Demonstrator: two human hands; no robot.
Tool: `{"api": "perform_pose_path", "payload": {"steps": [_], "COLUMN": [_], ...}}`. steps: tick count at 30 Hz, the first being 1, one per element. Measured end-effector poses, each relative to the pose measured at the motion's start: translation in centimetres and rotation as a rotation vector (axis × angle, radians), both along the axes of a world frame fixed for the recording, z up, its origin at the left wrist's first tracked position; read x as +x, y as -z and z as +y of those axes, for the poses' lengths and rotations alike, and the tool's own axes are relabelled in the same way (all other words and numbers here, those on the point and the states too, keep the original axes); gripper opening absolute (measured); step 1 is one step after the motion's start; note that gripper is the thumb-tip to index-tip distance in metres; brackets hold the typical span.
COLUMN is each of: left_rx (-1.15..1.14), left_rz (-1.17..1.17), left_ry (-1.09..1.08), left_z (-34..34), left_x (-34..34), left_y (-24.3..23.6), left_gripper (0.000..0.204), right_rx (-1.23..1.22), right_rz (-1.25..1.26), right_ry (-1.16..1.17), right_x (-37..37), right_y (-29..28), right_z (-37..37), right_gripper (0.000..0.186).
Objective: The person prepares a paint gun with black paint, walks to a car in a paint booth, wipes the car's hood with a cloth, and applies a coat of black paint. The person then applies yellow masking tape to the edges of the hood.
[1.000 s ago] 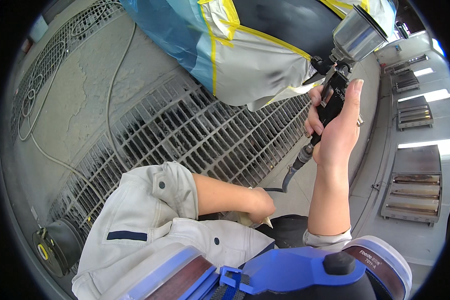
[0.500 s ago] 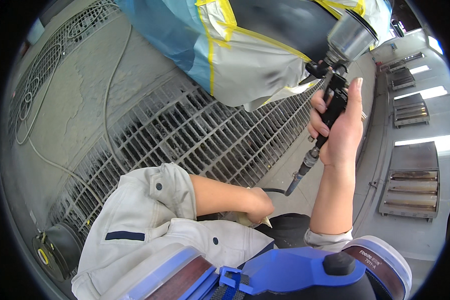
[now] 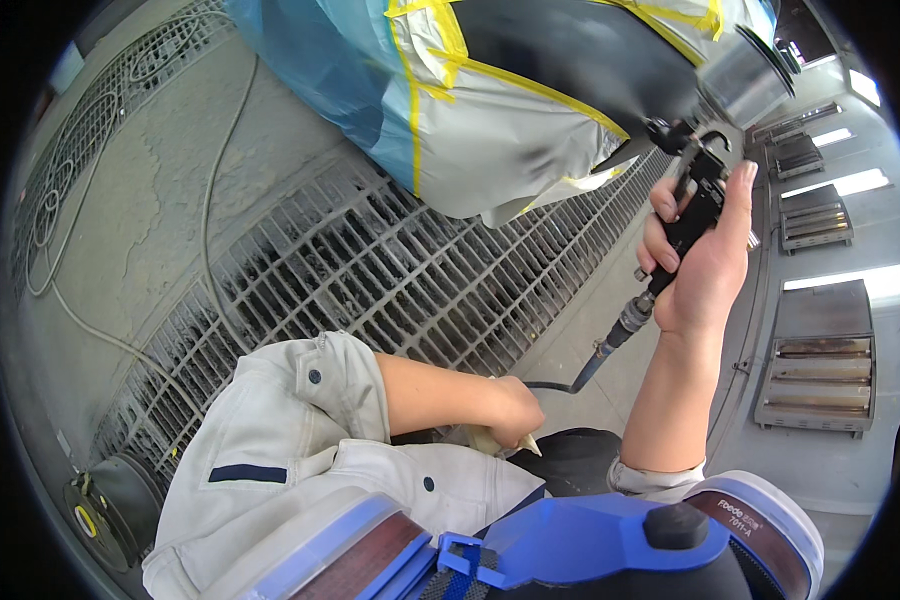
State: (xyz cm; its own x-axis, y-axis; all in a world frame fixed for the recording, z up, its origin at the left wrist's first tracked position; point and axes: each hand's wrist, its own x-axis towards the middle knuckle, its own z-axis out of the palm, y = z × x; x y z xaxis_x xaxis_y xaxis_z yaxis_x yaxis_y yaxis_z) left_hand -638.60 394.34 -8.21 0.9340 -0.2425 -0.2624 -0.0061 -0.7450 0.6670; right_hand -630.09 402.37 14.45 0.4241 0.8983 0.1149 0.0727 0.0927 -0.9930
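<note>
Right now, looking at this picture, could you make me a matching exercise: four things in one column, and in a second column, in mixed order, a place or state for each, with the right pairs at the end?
Column one:
1. spray gun
2. air hose
3. left hand
4. masking sheet with yellow tape

Column two:
A. closed on a small pale thing near the lap
B. wrapped around the dark panel
C. gripped in the raised right hand
D. hangs from the bottom of the gun's handle toward the floor grating

Pairs: 1-C, 2-D, 3-A, 4-B
</note>
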Motion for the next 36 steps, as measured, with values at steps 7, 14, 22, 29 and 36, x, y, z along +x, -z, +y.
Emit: {"api": "perform_pose_path", "payload": {"steps": [7,14,22,29,36], "left_rx": [-0.009,-0.003,-0.018,0.011,-0.178], "left_rz": [0.015,-0.009,0.028,0.128,-0.104], "left_ry": [-0.014,-0.009,-0.153,-0.343,-0.494], "left_z": [0.2,0.3,1.3,2.1,1.5], "left_x": [-0.2,-0.2,0.1,2.3,2.6], "left_y": [0.1,0.9,0.0,0.5,2.4], "left_gripper": [0.028,0.028,0.037,0.045,0.068], "right_rx": [-0.098,-0.026,0.051,0.051,-0.084], "right_rz": [-0.036,-0.028,-0.087,-0.082,0.007], "right_ry": [-0.239,-0.039,0.252,0.107,-0.304], "right_x": [-1.9,2.7,8.4,7.0,4.6], "right_y": [-1.1,-3.0,-4.7,-5.1,-6.8], "right_z": [1.4,1.2,-1.3,-0.1,1.1], "right_gripper": [0.066,0.059,0.059,0.057,0.053]}}
